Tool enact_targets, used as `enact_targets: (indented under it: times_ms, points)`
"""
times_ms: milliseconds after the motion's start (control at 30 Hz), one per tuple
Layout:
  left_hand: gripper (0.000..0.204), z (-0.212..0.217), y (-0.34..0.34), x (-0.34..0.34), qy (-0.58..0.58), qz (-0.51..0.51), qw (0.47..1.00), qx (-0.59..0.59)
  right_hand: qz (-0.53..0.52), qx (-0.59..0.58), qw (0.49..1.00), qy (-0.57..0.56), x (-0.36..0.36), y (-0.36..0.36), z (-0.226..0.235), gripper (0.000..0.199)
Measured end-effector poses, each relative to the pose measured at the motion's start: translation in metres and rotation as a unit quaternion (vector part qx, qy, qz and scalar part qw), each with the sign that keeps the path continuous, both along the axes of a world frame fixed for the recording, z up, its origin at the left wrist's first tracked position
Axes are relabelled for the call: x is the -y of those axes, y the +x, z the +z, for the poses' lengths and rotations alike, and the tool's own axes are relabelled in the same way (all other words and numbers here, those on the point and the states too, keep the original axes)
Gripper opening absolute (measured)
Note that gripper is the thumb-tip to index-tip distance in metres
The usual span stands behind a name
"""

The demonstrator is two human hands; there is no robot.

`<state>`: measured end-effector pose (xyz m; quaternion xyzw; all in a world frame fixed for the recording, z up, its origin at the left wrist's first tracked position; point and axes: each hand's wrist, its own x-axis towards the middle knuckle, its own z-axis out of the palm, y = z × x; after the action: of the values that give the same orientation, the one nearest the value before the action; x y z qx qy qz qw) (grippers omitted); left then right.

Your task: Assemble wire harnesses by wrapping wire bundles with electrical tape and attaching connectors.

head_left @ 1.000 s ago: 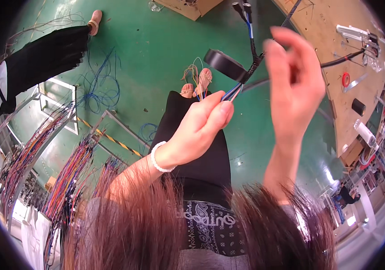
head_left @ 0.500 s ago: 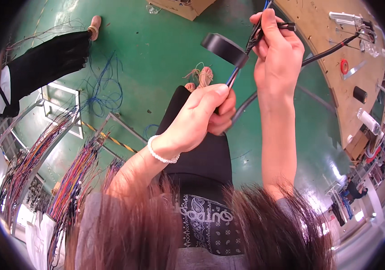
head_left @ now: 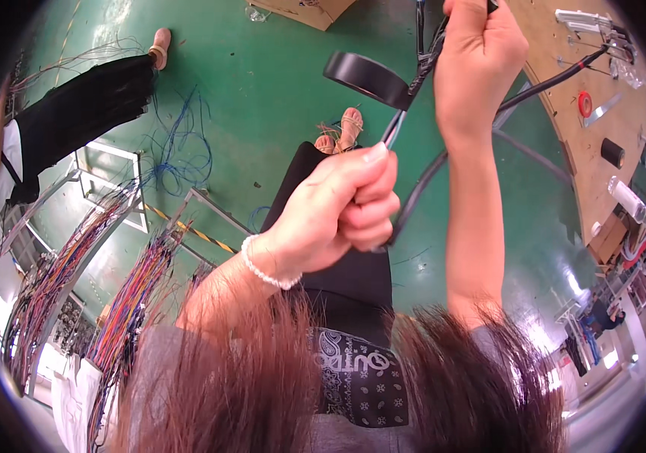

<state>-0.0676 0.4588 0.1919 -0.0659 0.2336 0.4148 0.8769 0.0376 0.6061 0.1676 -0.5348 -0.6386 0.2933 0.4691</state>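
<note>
Left hand [head_left: 338, 208] fists the black cable [head_left: 421, 189]; right hand [head_left: 478, 57], cut off above, grips it beside the tape roll [head_left: 364, 75].

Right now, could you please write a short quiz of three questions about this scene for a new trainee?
1. True or false: the left hand is closed around the black cable.
2. Which hand is raised higher in the picture? A) left B) right
3. What colour is the roll of tape beside the right hand?

Key:
1. True.
2. B.
3. Black.
</note>
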Motion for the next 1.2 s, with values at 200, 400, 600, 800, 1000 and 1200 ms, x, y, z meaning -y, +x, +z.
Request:
enact_targets:
  times_ms: [200, 400, 600, 800, 1000, 1200]
  points:
    - [0.042, -0.002, 0.000, -0.002, -0.028, -0.006, 0.999, 0.036, -0.045, -0.208, 0.977, -0.033, -0.003, 0.010, -0.037, 0.035]
    - [0.041, -0.002, -0.013, -0.003, -0.006, -0.019, 1.000, 0.006, 0.203, -0.439, 0.811, -0.330, 0.071, 0.023, -0.035, 0.066]
    - [0.039, 0.004, -0.014, -0.009, -0.025, -0.031, 0.998, -0.051, 0.367, -0.401, 0.789, -0.285, 0.061, 0.032, -0.049, 0.067]
    - [0.039, 0.003, -0.008, -0.010, 0.057, -0.030, 0.978, -0.200, 0.255, -0.386, 0.825, -0.324, 0.084, 0.049, -0.035, 0.043]
    - [0.029, -0.027, 0.011, 0.009, 0.282, 0.121, 0.773, -0.555, 0.277, 0.039, 0.953, -0.116, 0.099, 0.037, 0.054, 0.034]
    - [0.029, -0.019, -0.008, 0.006, 0.188, -0.073, 0.899, -0.388, 0.115, -0.203, 0.927, -0.292, 0.091, 0.026, 0.027, 0.039]
